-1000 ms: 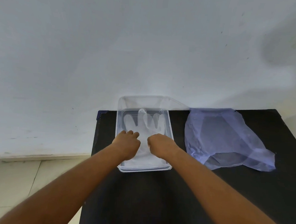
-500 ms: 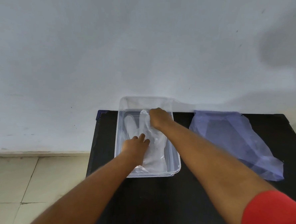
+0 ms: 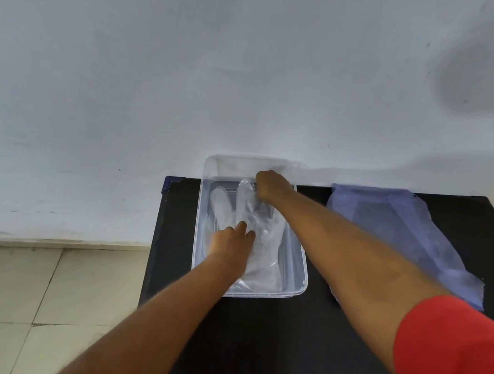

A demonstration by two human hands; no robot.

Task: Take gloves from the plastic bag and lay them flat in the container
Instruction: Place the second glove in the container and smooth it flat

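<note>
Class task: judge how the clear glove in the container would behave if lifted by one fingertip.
Probably floppy: the glove is thin, see-through film with creases. Likely very light and apt to shift, since the left hand presses its palm while the right hand works at its fingertips.

Right hand [image 3: 270, 185]: moved from the near end of the container [image 3: 299, 265] to its far end, now at the fingertips of the glove [image 3: 262, 231]. Left hand [image 3: 232, 248]: a second ago fisted beside my right, now fingers flat on the glove's palm
</note>
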